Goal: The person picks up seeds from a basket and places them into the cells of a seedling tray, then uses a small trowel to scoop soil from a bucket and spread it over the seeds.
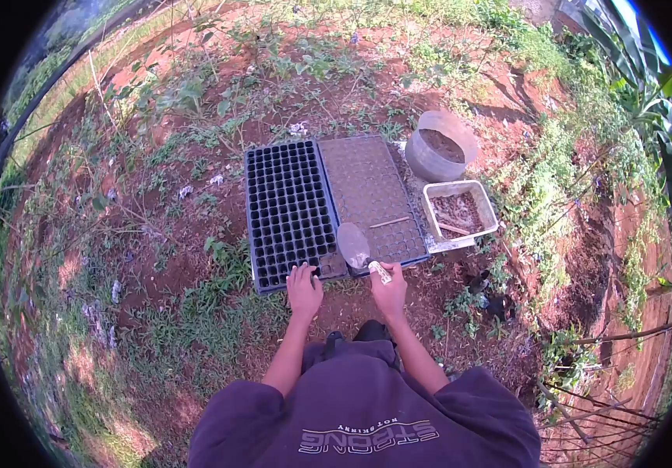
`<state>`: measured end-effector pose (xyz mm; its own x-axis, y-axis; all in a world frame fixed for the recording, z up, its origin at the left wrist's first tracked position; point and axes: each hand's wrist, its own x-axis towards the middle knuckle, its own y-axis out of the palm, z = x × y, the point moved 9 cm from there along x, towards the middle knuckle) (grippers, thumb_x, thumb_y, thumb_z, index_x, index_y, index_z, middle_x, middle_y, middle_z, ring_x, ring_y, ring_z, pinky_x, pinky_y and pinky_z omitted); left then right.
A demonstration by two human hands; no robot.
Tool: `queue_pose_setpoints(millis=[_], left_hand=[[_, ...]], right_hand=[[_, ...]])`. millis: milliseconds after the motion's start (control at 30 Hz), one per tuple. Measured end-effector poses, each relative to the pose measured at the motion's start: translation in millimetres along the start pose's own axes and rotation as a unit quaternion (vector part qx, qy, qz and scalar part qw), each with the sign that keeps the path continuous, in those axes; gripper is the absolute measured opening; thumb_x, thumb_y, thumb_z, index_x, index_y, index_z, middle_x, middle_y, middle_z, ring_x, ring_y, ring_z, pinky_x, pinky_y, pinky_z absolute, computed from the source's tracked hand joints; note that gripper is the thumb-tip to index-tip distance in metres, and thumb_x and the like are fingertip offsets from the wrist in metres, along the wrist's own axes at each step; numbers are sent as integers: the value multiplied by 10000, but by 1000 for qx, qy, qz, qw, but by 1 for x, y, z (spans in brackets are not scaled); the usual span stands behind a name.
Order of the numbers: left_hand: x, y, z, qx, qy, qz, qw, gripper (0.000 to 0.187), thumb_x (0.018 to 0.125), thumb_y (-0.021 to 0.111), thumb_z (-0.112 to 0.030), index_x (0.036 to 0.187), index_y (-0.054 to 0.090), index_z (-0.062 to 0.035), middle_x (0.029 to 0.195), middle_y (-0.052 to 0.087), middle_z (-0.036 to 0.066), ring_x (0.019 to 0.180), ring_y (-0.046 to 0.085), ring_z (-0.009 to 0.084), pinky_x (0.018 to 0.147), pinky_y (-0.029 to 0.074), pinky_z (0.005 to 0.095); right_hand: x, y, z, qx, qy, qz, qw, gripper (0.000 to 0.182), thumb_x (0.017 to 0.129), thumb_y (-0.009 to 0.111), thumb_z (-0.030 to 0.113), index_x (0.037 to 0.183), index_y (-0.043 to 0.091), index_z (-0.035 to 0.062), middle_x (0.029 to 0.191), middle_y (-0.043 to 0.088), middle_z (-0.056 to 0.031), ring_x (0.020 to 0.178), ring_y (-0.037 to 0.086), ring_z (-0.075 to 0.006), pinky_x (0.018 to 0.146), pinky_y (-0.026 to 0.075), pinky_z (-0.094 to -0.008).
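My right hand (389,287) is closed round the pale handle of a trowel (353,244), whose blade lies over the border between two seedling trays. The black tray (289,204) on the left has mostly empty cells, with soil in some near its front right corner. Soil fills the cells of the other tray (363,179), and a thin stick (390,222) rests across it. My left hand (304,292) touches the front edge of the black tray, its fingers stretched over the rim and holding nothing.
To the right of the trays stand a round translucent tub (422,160) with soil inside and a cream rectangular container (489,217) holding dark material and a small stick. Weeds and reddish ground surround them. Thin bare branches (632,334) reach in at the lower right.
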<state>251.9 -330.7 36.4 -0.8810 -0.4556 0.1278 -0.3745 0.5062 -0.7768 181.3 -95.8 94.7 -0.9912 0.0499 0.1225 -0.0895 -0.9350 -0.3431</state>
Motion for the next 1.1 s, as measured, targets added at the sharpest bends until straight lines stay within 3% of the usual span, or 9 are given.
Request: queue_pose_setpoints(millis=[67,467,533,700,767,800,933,1033,1100], left_hand=[[13,-14,-21,-50,34,-42,997,162,839,568,-142,978,598,-63,1233,566,157,1227,443,396,1053,323,475],[46,42,-149,-130,93,11,987,102,844,590,-129,903,619,-51,1174,589,153,1185,476,385,1026,351,460],[51,55,-177,-121,117,35,985,121,863,581,-137,943,621,-55,1195,583,159,1169,488,363,1017,365,429],[72,78,-230,-166,75,94,979,150,867,576,-136,998,597,-66,1173,587,148,1157,501,339,992,382,422],[79,82,-245,-169,73,103,978,157,871,572,-136,1010,594,-67,1165,589,146,1142,510,333,982,389,419],[83,82,-253,-170,82,98,977,152,875,568,-134,1008,596,-64,1148,595,148,1129,518,333,974,394,422],[98,86,-270,-169,70,67,981,149,883,556,-120,1007,616,-64,1129,620,156,1120,545,333,984,392,412],[105,90,-275,-166,53,56,983,148,885,553,-121,1004,620,-66,1137,617,159,1125,544,327,980,395,412],[110,95,-276,-172,45,53,983,134,885,553,-115,989,616,-59,1121,613,163,1115,540,333,972,397,422]], right_hand=[[6,-10,-1,49,22,1,999,220,873,666,146,993,559,-4,800,644,-64,640,586,-80,517,453,-224],[59,-146,-4,51,38,-120,991,157,876,650,100,964,570,-3,760,634,-53,605,577,-59,470,454,-208],[69,-170,-7,68,48,-153,985,193,851,691,135,938,592,-6,775,661,-80,705,582,-73,621,475,-255],[106,-213,-13,64,29,-155,985,179,862,673,125,939,589,-13,780,659,-78,702,584,-81,625,477,-258],[121,-225,-9,111,67,-139,982,164,873,656,119,947,588,-11,774,651,-73,661,582,-82,597,472,-251],[131,-229,-14,98,6,-138,986,128,905,614,104,966,571,1,795,613,-58,547,555,-64,445,430,-216],[164,-246,-13,69,0,-121,990,139,905,615,111,973,575,-3,792,612,-59,538,557,-67,452,434,-216],[184,-251,-18,121,36,-108,986,167,878,650,132,954,591,-5,800,663,-90,678,613,-104,611,478,-256],[202,-255,-20,48,26,-95,994,189,870,660,152,954,598,-6,838,671,-110,761,635,-136,699,488,-281]])
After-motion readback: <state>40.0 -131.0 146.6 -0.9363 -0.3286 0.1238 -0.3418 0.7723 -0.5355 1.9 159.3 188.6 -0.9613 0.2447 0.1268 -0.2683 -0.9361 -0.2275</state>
